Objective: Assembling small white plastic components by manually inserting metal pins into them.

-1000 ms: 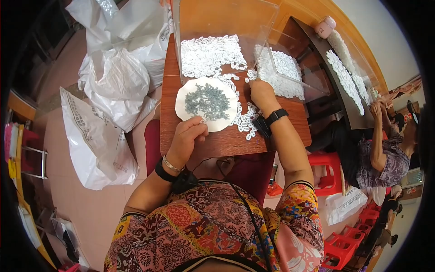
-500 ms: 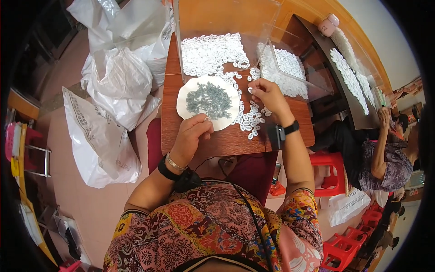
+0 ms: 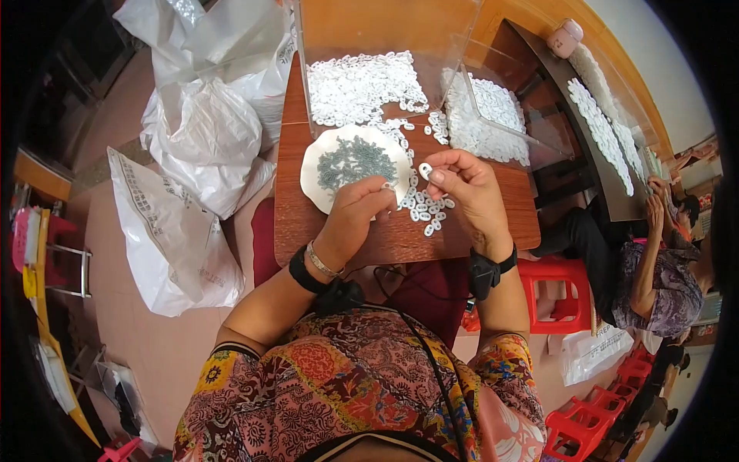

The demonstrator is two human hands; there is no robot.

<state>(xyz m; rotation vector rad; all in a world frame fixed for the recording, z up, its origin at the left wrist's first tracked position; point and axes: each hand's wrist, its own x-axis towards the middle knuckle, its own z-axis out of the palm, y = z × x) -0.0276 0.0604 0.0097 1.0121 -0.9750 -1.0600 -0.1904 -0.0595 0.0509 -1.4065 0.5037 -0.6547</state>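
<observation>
Between thumb and fingers my right hand pinches a small white oval plastic piece with a dark hole in it. My left hand is closed over the plate's near right edge; a tiny pale bit shows at its fingertips, too small to name. Small grey-green metal-like parts lie heaped on the cream scalloped plate. Loose white oval pieces are scattered on the brown wooden table beside the plate, partly hidden by my hands. A large pile of them lies beyond.
Clear plastic panels stand around the far piles, with another white heap at the right. Bulky white sacks stand left of the table. To the right are a red stool and a person at a dark table.
My right hand has lifted from the table toward me with the white oval piece. My left hand has moved right and slightly up, closer to the right one.
</observation>
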